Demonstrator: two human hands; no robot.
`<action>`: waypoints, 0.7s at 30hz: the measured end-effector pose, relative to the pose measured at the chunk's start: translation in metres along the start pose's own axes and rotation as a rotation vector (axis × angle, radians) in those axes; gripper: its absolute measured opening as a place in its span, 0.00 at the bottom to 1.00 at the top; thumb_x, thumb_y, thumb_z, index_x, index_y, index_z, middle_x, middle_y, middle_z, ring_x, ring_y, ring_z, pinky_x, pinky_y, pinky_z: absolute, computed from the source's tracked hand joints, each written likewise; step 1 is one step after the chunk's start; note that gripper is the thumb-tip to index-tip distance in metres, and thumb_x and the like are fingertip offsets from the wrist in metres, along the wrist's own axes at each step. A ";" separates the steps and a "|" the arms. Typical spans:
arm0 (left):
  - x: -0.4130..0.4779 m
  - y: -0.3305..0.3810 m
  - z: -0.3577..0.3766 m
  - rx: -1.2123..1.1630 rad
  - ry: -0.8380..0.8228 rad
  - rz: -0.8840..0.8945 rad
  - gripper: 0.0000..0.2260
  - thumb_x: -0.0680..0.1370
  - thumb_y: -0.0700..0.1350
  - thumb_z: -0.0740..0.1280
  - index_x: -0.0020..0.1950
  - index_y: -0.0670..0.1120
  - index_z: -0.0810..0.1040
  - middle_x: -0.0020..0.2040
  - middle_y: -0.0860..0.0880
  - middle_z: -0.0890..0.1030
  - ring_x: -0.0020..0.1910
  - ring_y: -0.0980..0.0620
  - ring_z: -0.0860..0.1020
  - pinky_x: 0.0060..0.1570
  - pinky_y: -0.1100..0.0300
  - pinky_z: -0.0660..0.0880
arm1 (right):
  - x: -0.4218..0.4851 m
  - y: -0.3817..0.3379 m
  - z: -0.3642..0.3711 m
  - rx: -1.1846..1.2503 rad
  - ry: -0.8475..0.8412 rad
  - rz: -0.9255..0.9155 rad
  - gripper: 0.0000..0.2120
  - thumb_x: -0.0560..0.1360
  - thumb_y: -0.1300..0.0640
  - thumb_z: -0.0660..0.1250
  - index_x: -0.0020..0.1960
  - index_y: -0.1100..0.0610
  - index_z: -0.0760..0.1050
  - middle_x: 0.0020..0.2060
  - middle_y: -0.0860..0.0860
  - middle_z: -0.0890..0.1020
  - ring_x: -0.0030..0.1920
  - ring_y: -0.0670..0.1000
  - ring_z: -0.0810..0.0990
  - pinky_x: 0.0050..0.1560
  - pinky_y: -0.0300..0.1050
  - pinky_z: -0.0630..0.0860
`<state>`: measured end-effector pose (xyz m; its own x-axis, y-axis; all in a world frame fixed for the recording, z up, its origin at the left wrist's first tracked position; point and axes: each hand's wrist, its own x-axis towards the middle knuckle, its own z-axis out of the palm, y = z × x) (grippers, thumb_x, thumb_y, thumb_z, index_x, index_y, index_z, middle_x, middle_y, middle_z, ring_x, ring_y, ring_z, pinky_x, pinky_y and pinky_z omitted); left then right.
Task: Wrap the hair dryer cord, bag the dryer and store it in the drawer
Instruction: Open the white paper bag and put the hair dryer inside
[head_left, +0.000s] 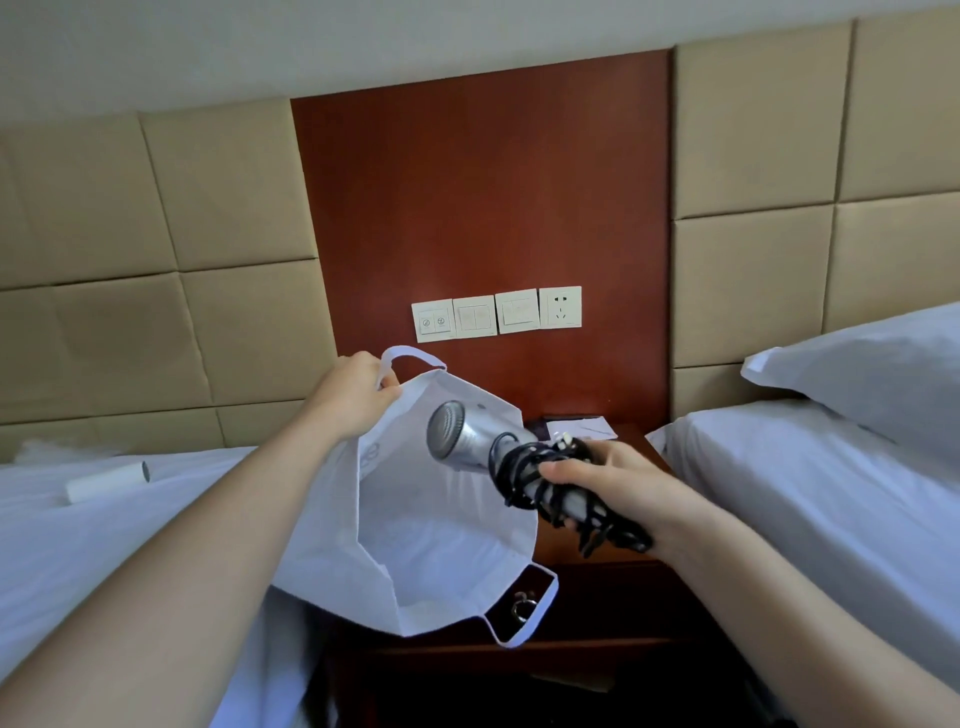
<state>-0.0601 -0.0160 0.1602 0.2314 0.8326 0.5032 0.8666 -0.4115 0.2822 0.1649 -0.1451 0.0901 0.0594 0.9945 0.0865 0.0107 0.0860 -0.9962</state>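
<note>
My left hand (356, 397) grips the upper rim and handle of a white fabric bag (441, 551), holding its mouth open toward me. My right hand (608, 488) holds a silver hair dryer (462, 428) by its handle, which has the black coiled cord (550, 488) wrapped around it. The dryer's barrel points left, its grille end over the bag's opening. The bag hangs in front of a dark wooden nightstand (613, 587), whose drawer shows a metal ring pull (522, 608) through the bag's lower handle loop.
White-sheeted beds flank the nightstand; the right one carries a pillow (867, 374). A white paper roll (106, 480) lies on the left bed. A wall panel with switches and a socket (560, 307) sits above. Papers (579, 430) lie on the nightstand top.
</note>
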 end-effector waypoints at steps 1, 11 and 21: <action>-0.001 0.003 -0.001 0.014 -0.009 0.018 0.10 0.77 0.40 0.62 0.40 0.41 0.82 0.34 0.45 0.79 0.38 0.45 0.75 0.38 0.59 0.68 | 0.004 0.005 0.006 -0.001 0.001 0.020 0.11 0.72 0.62 0.69 0.53 0.64 0.76 0.37 0.58 0.83 0.25 0.49 0.78 0.24 0.38 0.74; -0.025 0.018 -0.032 -0.045 0.020 0.201 0.09 0.77 0.41 0.63 0.41 0.43 0.82 0.34 0.46 0.80 0.38 0.48 0.76 0.43 0.58 0.70 | 0.080 0.053 0.097 -0.045 0.061 0.165 0.04 0.71 0.62 0.69 0.42 0.61 0.73 0.28 0.55 0.77 0.26 0.51 0.76 0.25 0.38 0.71; -0.040 0.015 -0.061 -0.041 0.080 0.371 0.10 0.77 0.41 0.63 0.40 0.42 0.81 0.34 0.40 0.81 0.36 0.42 0.77 0.37 0.59 0.67 | 0.154 0.078 0.156 -0.107 0.303 0.291 0.21 0.69 0.54 0.68 0.58 0.61 0.68 0.57 0.60 0.77 0.53 0.59 0.78 0.47 0.49 0.77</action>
<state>-0.0839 -0.0783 0.1942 0.4892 0.5934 0.6392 0.7119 -0.6951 0.1004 0.0194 0.0240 0.0245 0.3658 0.9123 -0.1839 0.0527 -0.2176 -0.9746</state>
